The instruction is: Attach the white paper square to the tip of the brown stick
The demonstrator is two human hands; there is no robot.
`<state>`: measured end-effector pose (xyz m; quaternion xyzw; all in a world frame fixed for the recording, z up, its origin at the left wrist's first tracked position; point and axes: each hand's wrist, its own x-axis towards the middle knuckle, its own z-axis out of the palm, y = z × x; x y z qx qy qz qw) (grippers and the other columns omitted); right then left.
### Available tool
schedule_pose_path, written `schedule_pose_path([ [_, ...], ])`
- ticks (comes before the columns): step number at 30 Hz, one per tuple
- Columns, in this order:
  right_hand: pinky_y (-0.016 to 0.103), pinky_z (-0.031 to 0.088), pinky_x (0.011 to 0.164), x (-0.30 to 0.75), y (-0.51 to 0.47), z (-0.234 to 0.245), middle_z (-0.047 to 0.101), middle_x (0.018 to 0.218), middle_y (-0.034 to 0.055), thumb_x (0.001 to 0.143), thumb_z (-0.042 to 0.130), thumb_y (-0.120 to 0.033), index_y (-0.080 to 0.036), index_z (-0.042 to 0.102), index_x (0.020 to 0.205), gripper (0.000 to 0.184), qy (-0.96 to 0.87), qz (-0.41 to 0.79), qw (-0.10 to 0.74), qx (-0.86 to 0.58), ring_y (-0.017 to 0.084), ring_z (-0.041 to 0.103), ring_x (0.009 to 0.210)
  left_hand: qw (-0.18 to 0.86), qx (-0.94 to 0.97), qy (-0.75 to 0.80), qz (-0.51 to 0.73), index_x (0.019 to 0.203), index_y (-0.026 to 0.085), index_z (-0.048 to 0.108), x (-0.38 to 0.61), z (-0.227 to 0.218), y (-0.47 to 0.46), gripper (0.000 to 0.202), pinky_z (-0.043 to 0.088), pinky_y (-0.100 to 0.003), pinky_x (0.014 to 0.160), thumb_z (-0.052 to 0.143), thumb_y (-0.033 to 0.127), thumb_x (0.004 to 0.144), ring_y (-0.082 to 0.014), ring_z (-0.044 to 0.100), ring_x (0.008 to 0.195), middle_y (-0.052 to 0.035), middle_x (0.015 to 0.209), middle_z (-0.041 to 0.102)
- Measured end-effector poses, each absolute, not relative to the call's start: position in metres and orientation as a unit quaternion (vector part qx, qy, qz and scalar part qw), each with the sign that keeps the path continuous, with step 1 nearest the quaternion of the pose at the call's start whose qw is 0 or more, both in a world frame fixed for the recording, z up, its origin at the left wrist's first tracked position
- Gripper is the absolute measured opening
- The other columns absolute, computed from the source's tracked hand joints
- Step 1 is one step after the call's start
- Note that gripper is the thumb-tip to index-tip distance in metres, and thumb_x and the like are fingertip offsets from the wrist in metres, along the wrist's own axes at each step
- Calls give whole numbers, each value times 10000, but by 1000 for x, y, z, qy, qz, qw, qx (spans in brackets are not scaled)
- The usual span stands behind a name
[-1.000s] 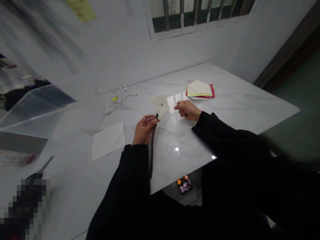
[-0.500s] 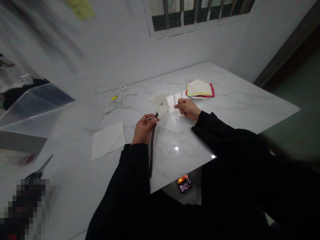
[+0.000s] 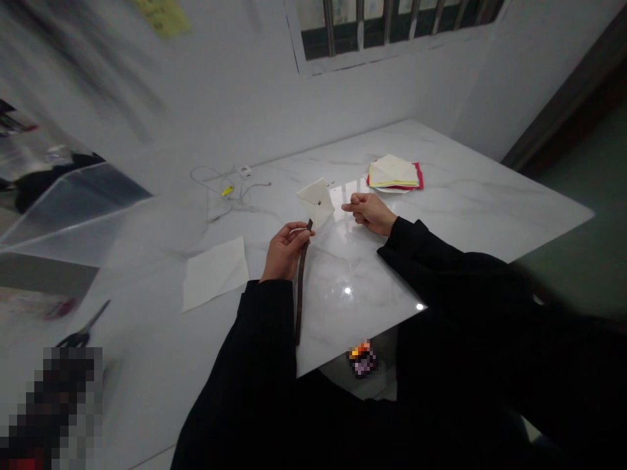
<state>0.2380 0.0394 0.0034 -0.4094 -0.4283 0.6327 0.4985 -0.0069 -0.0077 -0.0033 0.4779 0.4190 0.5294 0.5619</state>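
My left hand [image 3: 289,245] is closed around a dark brown flat strip [image 3: 301,281], pinching it near its upper end. The strip hangs down past my wrist toward the table's front edge. Just beyond the fingertips is a white folded paper pinwheel [image 3: 318,215] with a small dark dot at its centre. Whether it is fixed to the strip I cannot tell. To its right, my right hand [image 3: 369,212] is mostly curled, one finger pointing left at the paper without touching it. Nothing shows in that hand.
A white paper sheet [image 3: 215,274] lies left of my left hand. Behind my right hand sits a stack of coloured paper [image 3: 394,175]. A white cable [image 3: 255,186] with a yellow tag lies near the wall. Scissors [image 3: 85,329] rest at the far left, near a clear plastic sheet [image 3: 98,202].
The whole view has shifted slightly, so everything appears a little further right. Both hands keep nearly the same pose, and the left still holds the strip.
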Motion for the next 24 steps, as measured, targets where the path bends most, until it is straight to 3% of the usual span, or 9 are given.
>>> schedule_pose_path([
  [17, 228, 97, 434, 238, 42, 2, 254, 523, -135, 696, 858, -94, -239, 309, 712, 568, -426, 644, 490, -405, 36, 158, 446, 560, 477, 425, 528, 940, 195, 698, -7, -3, -8, 376, 496, -302, 748, 914, 330, 664, -157, 653, 741, -48, 853, 773],
  [24, 225, 109, 434, 238, 42, 1, 278, 528, -129, 698, 780, -60, -234, 328, 708, 485, -429, 637, 495, -406, 34, 175, 447, 560, 480, 423, 526, 938, 199, 698, -7, -3, -8, 374, 490, -299, 745, 916, 335, 667, -148, 637, 720, -44, 853, 777],
])
